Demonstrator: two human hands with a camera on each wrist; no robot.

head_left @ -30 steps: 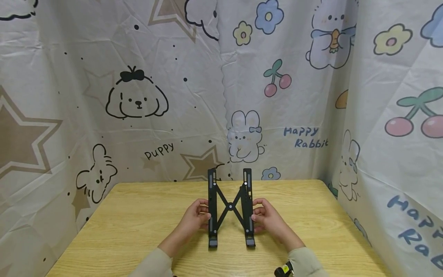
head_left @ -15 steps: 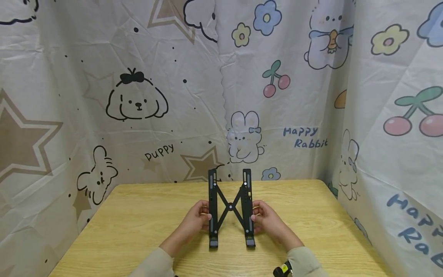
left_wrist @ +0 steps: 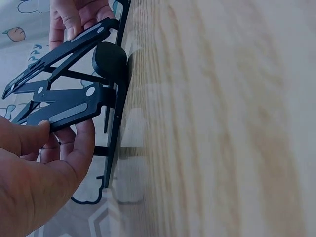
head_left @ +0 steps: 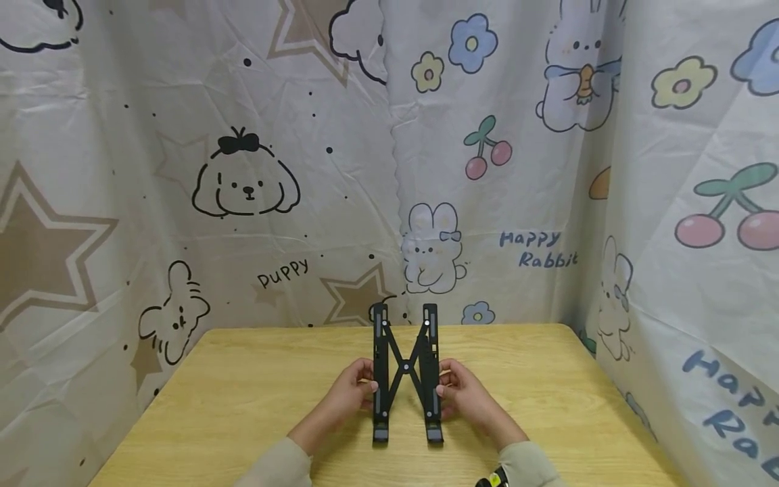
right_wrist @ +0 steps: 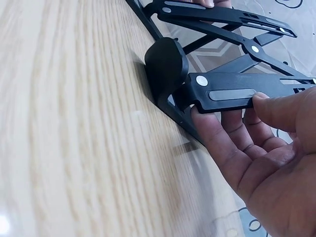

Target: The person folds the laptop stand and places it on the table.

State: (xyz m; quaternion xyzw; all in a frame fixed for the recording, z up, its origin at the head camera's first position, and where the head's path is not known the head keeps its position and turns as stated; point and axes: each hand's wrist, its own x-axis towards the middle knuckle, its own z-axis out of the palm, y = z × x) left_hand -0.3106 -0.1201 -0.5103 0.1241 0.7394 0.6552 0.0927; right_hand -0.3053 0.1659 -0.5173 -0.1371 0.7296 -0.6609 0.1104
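A black folding laptop stand (head_left: 406, 366) stands on the table, its two long rails joined by an X of crossed bars. Grey pads line the rails, and each near end has a raised lip. My left hand (head_left: 353, 392) grips the left rail, thumb on top and fingers curled beneath, as the left wrist view shows with the rail (left_wrist: 69, 109). On the opposite side, my right hand (head_left: 464, 393) pinches the right rail (right_wrist: 232, 91) the same way. Part of the fingers of both hands is hidden behind the rails in the head view.
The wooden table (head_left: 255, 379) reaches out on both sides of the stand. Behind and beside it hangs a white curtain (head_left: 341, 169) printed with cartoon animals, stars and cherries. A black and yellow device (head_left: 494, 479) sits at the right sleeve.
Both hands have come closer together, and the stand's two rails have drawn inward, so the X between them is narrower. The head view has tilted slightly upward.
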